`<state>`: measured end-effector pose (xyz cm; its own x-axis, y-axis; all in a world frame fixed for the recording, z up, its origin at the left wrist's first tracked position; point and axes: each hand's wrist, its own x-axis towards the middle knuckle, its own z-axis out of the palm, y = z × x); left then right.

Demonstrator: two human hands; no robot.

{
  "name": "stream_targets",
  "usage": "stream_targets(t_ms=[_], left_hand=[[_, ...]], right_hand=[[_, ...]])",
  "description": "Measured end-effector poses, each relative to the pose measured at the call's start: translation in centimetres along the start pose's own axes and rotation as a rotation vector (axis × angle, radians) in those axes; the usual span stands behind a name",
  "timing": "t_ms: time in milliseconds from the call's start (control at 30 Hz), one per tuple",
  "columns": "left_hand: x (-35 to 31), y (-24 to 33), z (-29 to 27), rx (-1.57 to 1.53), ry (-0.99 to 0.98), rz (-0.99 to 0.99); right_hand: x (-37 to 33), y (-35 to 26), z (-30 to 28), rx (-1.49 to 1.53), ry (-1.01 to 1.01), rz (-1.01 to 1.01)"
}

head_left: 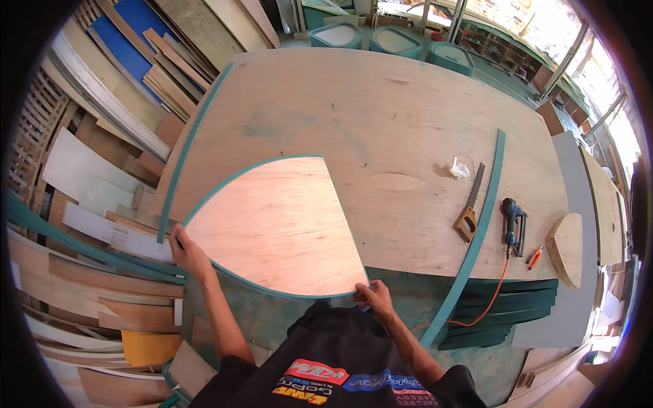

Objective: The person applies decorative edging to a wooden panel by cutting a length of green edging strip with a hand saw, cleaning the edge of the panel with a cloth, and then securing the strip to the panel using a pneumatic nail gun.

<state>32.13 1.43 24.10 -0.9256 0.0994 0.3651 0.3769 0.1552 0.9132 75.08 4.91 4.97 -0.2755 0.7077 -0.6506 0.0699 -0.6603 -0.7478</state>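
Between my hands is a curved plywood panel (279, 221) with green edging along its rounded sides and a straight edge on the right. My left hand (190, 255) grips its pointed left end. At the near right corner my right hand (374, 297) is closed on the edge. The panel lies over the near left part of a large plywood worktable (422, 102) and overhangs its front edge. A long green strip (197, 136) runs along the table's left side, close to my left hand. Another green strip (486, 211) crosses the right side and sticks out past the front.
A handsaw (471, 211), a small plastic bag (458, 168), a nail gun (513, 224) with an orange hose, orange-handled pliers (534, 258) and a curved wood piece (566, 248) lie at the right. Dark green strips (503, 306) are stacked below. Boards (136, 75) lean at the left.
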Motion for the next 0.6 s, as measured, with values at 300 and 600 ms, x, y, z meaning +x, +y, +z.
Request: stream_targets(t_ms=[300,600], left_hand=[[-6.4,-20.9,-2.0,-0.248,-0.065,-0.65],[-5.1,-21.9,4.6,0.105,-0.557,-0.486]], right_hand=[[4.3,-2.4,-3.6,-0.475,0.254,-0.219],[12.3,-9.4,-5.7,-0.383,0.352,-0.237]])
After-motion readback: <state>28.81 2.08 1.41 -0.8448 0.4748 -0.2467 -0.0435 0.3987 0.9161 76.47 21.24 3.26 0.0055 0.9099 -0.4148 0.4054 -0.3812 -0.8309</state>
